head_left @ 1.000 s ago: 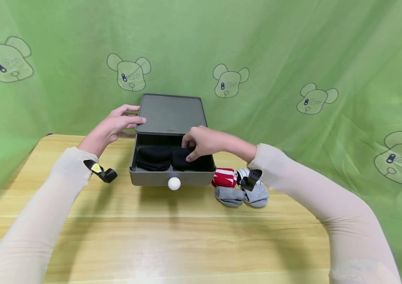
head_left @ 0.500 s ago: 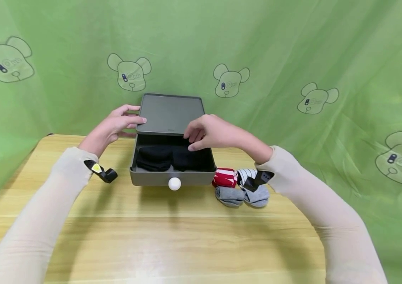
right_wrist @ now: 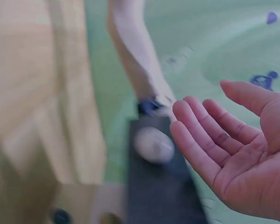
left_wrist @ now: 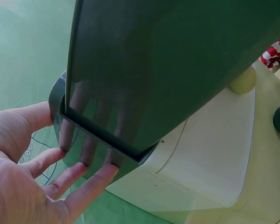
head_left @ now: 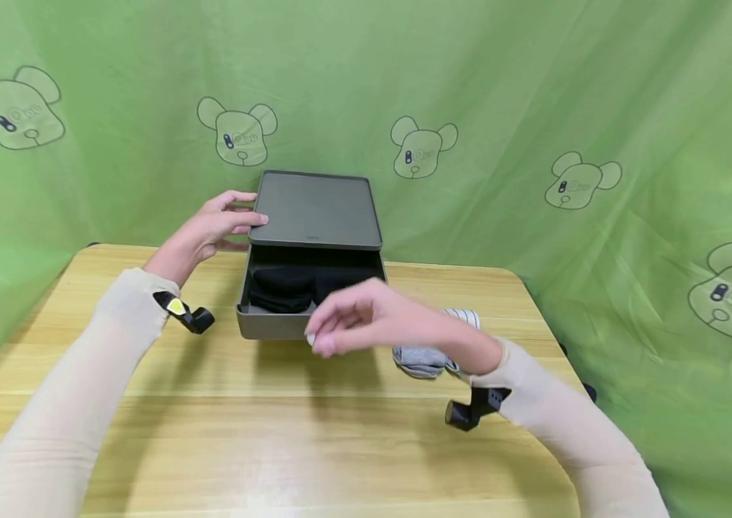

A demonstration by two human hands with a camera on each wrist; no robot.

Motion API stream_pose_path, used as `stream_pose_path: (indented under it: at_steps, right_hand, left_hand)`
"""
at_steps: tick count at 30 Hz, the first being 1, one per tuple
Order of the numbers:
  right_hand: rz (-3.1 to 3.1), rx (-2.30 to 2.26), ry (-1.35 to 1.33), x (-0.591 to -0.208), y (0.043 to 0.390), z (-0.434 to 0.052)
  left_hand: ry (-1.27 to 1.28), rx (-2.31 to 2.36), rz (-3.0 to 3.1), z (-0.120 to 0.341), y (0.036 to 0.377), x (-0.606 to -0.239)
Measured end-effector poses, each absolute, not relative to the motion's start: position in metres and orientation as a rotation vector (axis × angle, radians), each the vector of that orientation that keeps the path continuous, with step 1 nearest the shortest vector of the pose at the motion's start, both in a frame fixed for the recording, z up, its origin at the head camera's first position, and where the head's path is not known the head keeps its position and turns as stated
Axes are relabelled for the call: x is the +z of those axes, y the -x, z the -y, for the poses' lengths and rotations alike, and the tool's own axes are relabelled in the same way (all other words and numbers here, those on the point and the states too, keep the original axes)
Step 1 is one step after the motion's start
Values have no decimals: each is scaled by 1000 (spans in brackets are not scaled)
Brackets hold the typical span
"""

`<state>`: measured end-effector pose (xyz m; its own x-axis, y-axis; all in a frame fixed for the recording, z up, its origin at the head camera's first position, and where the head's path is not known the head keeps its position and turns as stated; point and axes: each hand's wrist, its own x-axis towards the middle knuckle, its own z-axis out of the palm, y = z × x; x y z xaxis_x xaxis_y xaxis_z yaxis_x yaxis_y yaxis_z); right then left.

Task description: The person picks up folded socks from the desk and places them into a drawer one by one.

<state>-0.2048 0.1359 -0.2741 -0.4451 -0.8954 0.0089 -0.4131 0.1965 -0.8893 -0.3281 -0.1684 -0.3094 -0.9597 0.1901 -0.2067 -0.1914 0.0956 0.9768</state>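
Note:
A small dark grey storage box (head_left: 321, 208) stands at the back of the table with its drawer (head_left: 272, 327) pulled out. Inside the drawer lie folded black socks (head_left: 282, 289). My left hand (head_left: 211, 226) steadies the box's left side, thumb on the top edge; the left wrist view shows its other fingers fairly straight against the side. In front of the drawer hovers my right hand (head_left: 372, 320), fingers loosely bent beside the white knob (right_wrist: 154, 145). The right wrist view shows this palm with nothing in it. In the head view the hand covers most of the knob.
To the right of the drawer lie a rolled grey sock (head_left: 419, 360) and a striped one (head_left: 466, 316), partly behind my right forearm. A red-and-white sock (left_wrist: 276, 52) shows in the left wrist view. Behind the wooden table (head_left: 262, 446) hangs a green curtain (head_left: 340, 72).
My right hand has left the black socks, risen out of the drawer and come forward and down to its front knob. The left hand has stayed on the box.

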Motion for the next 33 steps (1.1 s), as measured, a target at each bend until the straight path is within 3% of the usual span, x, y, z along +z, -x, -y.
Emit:
stream_pose_path:
  at_steps: [12,21,33]
  right_hand:
    - [-1875,-1244,823,-348,188,-130]
    - [-1955,-1468,633,-355,183,-125]
    - [-1977,-1551,634,-356,181,-121]
  left_hand:
    - [30,1943,-2105,170,330,-307]
    - [19,1941,-2099,170,330,-309]
    - [15,1948,-2091,169,328,-310]
